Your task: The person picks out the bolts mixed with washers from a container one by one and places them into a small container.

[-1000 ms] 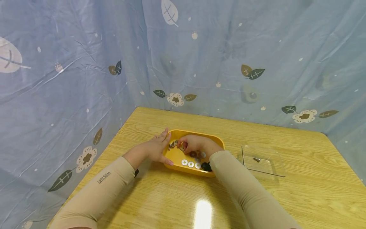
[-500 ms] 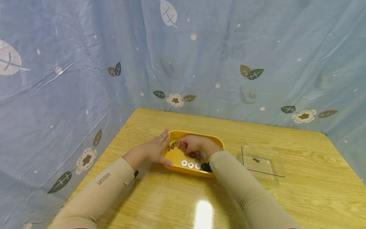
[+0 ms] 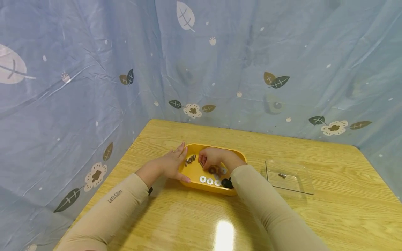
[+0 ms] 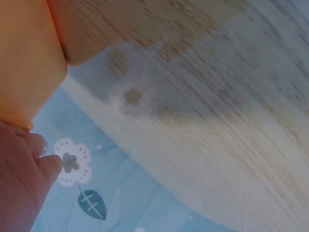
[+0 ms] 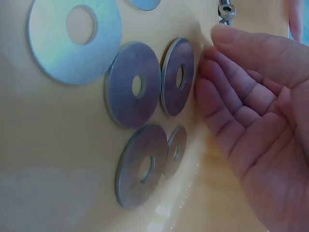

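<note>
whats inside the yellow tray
Inside the yellow tray are metal screws at the left end, washers and something black, plus the right hand. Whatever lies under that hand and its beige sleeve is covered.

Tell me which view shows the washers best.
The right wrist view: the washers look large there, with holes and edges plain, though some are cut off at the top. The head view shows them small in the tray, three in a row along its near side. The left wrist view shows none.
</note>
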`<state>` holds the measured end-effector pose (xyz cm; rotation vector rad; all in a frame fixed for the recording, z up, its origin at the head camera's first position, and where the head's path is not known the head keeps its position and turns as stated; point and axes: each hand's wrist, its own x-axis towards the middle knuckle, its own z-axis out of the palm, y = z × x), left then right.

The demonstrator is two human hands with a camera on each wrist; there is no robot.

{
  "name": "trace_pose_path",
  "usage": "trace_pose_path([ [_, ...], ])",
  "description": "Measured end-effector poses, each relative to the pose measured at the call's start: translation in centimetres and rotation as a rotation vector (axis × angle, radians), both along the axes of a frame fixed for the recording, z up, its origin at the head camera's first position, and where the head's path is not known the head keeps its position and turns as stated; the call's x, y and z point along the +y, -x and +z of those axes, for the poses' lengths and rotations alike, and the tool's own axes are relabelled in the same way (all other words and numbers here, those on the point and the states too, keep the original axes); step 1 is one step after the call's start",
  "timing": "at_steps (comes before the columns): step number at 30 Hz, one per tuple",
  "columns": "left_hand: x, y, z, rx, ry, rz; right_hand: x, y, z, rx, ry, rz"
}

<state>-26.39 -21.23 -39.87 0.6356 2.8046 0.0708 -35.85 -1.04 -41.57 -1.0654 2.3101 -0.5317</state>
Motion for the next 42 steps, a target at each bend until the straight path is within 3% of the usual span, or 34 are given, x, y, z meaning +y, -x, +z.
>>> trace_pose_path([
  [7, -0.2, 0.0, 0.4, -0.003, -0.002, 0.003, 0.3, -0.2, 1.4, 0.055, -0.004, 0.049],
  [16, -0.3, 0.3, 0.3, -0.007, -0.004, 0.007, 1.9, -0.8, 4.9, 0.02, 0.157, 0.07],
  [27, -0.1, 0.2, 0.3, -0.018, -0.021, 0.014, 6.1, -1.4, 8.6, -0.008, 0.214, 0.077],
  [35, 0.2, 0.0, 0.2, -0.027, -0.018, 0.03, 10.9, -2.2, 10.4, 0.005, 0.299, -0.017],
  [42, 0.1, -0.2, 0.2, -0.033, -0.026, 0.032, 15.6, -2.5, 10.5, -0.027, 0.313, -0.115],
])
